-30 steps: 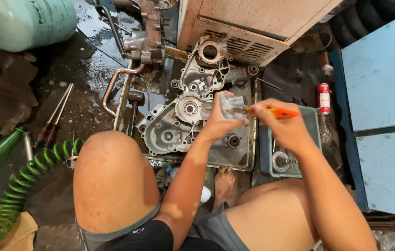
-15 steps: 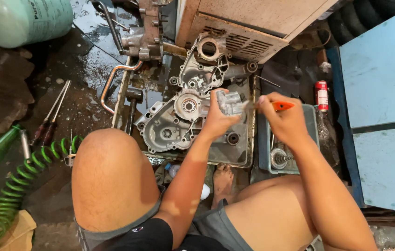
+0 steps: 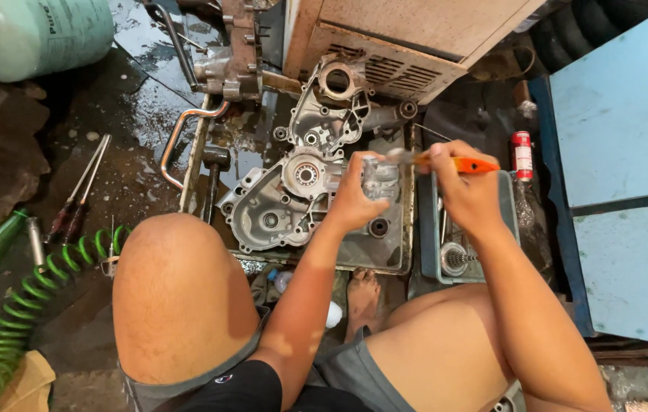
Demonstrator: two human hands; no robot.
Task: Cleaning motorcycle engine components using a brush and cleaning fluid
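1. Closest, both bare knees frame the view; the person squats low, so both hands work right above the tray.
2. Left hand (image 3: 354, 200) has its fingers closed round a small metal part (image 3: 379, 179), holding it up off the tray, likely so the tool can reach its side.
3. Right hand (image 3: 465, 191) has its fingers closed on an orange-handled tool (image 3: 470, 165), held level with the tip pointing left and meeting the metal part. Exact tip shape is too small to tell.
4. Below the hands, a shallow metal tray (image 3: 396, 255) holds a grey engine case half (image 3: 274, 210), open side up, probably to catch dirt and fluid.
5. Just right of the tray, a grey bin (image 3: 428, 229) holds a spring-like piece (image 3: 453, 259), kept within easy reach.
6. Left, a green coiled hose (image 3: 26, 305) and two screwdrivers (image 3: 80, 191) lie on the wet floor (image 3: 141, 114), apart from the work.
7. Farther, a second case half (image 3: 335, 103) leans near a beige vented box (image 3: 415, 38).
8. Right of it, a red can (image 3: 521, 155) stands beside a blue panel (image 3: 629, 122).
9. Far left, a pale green gas cylinder (image 3: 26, 34) lies on its side.
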